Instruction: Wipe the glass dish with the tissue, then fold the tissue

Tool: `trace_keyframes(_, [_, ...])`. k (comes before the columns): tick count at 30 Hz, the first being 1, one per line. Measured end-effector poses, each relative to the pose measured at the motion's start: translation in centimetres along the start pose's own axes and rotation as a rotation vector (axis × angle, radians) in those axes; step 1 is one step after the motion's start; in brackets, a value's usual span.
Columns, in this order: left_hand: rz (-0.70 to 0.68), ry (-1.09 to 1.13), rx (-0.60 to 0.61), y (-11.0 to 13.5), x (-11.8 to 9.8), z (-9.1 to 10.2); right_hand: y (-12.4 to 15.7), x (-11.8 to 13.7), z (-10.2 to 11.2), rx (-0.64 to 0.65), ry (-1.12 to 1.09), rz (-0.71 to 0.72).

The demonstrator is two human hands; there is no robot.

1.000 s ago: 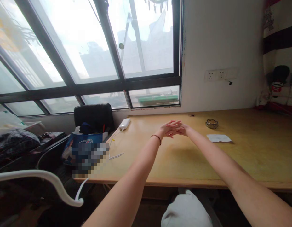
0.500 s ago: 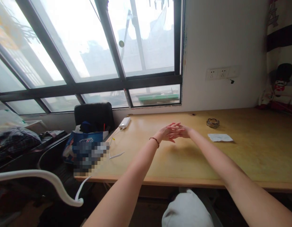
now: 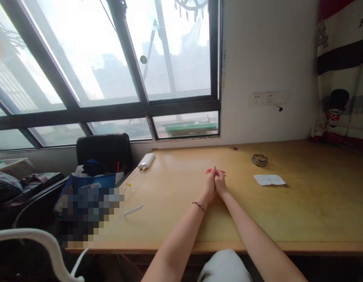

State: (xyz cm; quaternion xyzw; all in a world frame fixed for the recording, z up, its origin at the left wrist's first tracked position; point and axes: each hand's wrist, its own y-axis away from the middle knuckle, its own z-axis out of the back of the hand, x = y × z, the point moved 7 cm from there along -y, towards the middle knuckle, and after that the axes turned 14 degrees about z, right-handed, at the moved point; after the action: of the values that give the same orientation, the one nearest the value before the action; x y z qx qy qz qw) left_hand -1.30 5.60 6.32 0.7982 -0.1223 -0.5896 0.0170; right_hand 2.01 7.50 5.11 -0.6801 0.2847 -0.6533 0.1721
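Note:
My left hand and my right hand are clasped over the table, palms together and fingers interlaced. Both are closed on each other, with no object visible between them. A thin beaded bracelet circles my left wrist. To the right of my hands lies a white piece of paper. Behind the paper rests a dark, wavy-rimmed ring-shaped dish.
At the table's back left corner lies a white power bank with cables. A white cable end lies near the left edge. Beyond it stand a black chair and a blue bag. Wall sockets are above the table.
My outstretched, interlaced hands have come closer to me and lower, folding into a clasp with the palms together. My forearms have drawn nearer each other. The view has shifted slightly.

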Motion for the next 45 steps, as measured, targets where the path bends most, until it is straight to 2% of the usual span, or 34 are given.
trace_keyframes(3, [0.03,-0.002,-0.052,0.3,0.8,0.5,1.1,-1.2,0.1,0.035,-0.001,-0.102])
trace_keyframes(6, [0.068,0.009,-0.075,0.3,1.4,1.2,1.5,-1.3,-0.1,0.053,-0.002,-0.113])
trace_keyframes(13, [0.133,0.048,0.08,-1.1,2.8,1.8,1.4,-1.4,-0.5,0.028,0.048,-0.183])
trace_keyframes(18, [0.1,0.037,0.107,-2.4,3.8,1.8,1.5,-1.3,-0.1,0.013,0.008,-0.21])
trace_keyframes(22, [0.034,0.027,0.115,-2.5,3.8,1.8,1.7,-1.3,0.1,0.006,0.004,-0.223])
trace_keyframes(27, [0.081,0.041,0.05,-2.0,3.8,2.6,1.8,-1.3,-0.3,0.037,0.012,-0.221])
trace_keyframes(34, [0.139,0.09,0.048,-1.2,3.3,2.1,2.0,-1.8,-0.3,0.04,0.036,-0.224])
trace_keyframes(45, [0.149,0.092,0.042,-1.0,3.2,2.2,1.9,-1.6,-0.3,0.032,0.052,-0.198])
